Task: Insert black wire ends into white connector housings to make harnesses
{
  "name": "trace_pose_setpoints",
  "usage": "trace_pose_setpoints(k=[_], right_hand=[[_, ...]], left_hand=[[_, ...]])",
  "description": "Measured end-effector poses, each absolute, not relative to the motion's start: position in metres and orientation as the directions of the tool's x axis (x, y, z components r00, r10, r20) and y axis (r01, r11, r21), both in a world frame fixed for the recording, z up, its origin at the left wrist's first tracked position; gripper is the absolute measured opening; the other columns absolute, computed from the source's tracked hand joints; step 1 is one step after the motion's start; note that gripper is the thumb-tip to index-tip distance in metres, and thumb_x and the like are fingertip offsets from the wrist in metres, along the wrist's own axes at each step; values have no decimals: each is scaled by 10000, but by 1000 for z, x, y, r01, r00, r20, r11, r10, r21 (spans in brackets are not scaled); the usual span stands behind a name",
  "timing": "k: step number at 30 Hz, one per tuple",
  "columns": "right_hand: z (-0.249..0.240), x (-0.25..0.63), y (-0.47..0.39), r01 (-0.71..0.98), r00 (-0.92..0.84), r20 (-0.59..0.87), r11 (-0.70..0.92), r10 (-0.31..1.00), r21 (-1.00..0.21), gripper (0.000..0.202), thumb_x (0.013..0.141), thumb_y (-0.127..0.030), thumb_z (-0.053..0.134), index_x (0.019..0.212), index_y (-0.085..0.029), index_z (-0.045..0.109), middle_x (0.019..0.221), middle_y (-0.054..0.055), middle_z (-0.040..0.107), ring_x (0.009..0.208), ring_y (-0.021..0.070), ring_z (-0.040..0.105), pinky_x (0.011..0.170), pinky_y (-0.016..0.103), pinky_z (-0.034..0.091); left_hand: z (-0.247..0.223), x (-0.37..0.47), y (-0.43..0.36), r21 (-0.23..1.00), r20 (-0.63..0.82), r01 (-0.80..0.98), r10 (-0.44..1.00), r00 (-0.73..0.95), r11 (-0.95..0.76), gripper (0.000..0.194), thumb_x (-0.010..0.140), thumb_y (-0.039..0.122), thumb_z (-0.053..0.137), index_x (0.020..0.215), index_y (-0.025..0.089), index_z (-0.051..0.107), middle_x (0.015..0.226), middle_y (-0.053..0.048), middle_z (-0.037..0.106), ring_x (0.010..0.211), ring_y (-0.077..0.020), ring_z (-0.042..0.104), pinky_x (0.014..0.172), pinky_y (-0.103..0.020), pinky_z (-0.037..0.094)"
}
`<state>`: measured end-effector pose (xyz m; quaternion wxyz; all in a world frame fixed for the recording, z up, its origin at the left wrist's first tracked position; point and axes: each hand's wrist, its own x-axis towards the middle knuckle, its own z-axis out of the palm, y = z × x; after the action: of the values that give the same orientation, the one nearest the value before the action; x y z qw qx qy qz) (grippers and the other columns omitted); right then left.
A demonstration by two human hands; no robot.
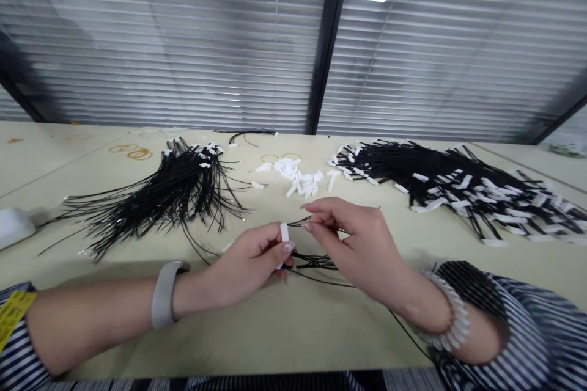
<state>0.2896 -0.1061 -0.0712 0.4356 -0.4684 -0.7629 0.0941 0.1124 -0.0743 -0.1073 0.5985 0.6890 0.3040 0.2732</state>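
The right hand (362, 244) covers the ends of the thin black wires (316, 261) it pinches, so its grip cannot be made out. A white rounded object (13, 226) at the bench's left edge is cut off. At the far right corner, a greenish blurred heap (568, 148) is unreadable. Both striped sleeves (527, 330) run out of frame.

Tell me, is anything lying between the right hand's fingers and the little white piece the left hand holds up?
Nothing visible. The right hand sits close beside the white piece pinched in the left hand, with only thin black wires running below them.
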Motion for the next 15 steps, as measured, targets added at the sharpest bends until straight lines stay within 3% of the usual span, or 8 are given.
trace_pose_setpoints(k=[6,15], right_hand=[[-72,290,-106,597,-150,510,489,847,-636,217,759,-114,547,935,-236,580,676,-73,613,591,28,535,558,132,419],[-71,286,-105,443,-112,270,291,956,-848,193,779,-197,527,969,-229,509,638,-52,572,533,70,465,489,195,377]], left_hand=[[-106,113,-75,988,12,109,748,664,-112,228,842,347,437,709,162,439,689,17,482,633,-103,520,587,-259,482],[-106,114,-80,956,37,192,743,668,-220,220,856,329,394,713,167,434,688,11,484,625,-119,543,569,-266,479]])
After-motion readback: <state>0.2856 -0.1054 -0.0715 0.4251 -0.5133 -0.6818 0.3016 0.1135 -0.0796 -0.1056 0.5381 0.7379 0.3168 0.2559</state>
